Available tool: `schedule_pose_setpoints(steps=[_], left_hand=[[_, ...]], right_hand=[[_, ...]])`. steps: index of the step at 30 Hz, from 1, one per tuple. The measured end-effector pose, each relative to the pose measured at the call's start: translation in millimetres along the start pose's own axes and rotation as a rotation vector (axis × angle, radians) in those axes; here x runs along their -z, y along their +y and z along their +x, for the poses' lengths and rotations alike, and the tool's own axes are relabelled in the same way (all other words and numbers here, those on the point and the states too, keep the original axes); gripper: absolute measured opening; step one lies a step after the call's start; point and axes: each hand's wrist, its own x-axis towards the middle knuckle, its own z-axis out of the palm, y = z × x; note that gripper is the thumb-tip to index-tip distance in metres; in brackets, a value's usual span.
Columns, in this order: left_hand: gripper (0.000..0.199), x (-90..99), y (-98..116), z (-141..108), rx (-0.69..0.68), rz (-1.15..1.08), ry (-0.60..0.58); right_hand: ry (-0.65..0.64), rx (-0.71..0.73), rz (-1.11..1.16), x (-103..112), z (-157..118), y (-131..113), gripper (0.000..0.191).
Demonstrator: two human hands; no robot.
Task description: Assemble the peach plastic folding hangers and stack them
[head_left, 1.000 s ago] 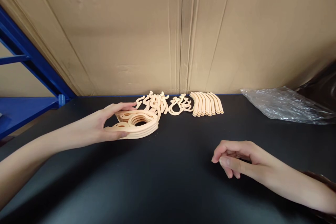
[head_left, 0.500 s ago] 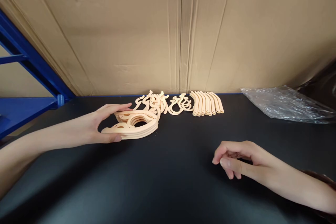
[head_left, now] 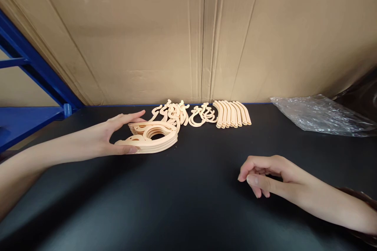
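At centre-left, a stack of curved, cream plastic pieces with a round opening [head_left: 160, 147], which look like clothes-hanger parts, lies on the black table. My left hand [head_left: 116, 133] spans the stack's left end, thumb along the near side and fingers at the far side, partly hidden behind it. My right hand [head_left: 265, 176] hovers over the table at right, fingers loosely curled and apart, with nothing visible in it. Behind the stack sits a heap of cream hooks [head_left: 173, 111]. A smaller group of hooks [head_left: 202, 117] lies to its right, beside a row of curved arms [head_left: 232, 114].
A clear plastic bag [head_left: 321, 115] lies flat at the back right of the black table [head_left: 188, 200]. Cardboard [head_left: 141, 39] stands upright along the back edge. Blue metal framing [head_left: 38, 66] rises at the left.
The view has shifted slightly. My left index finger has lifted a little at the stack's far side. The stack and my right hand look much the same.
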Motion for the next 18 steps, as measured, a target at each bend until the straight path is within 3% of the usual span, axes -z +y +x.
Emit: schedule_pose_setpoints(steps=[7, 18], left_hand=[[0.089, 0.8, 11.3, -5.8, 0.008, -0.024, 0.016], [0.097, 0.9, -3.6, 1.5, 0.011, 0.084, 0.017]], right_hand=[[0.006, 0.006, -0.002, 0.3, 0.4, -1.4, 0.035], [0.004, -0.006, -0.012, 0.2, -1.2, 2.2, 0.035]])
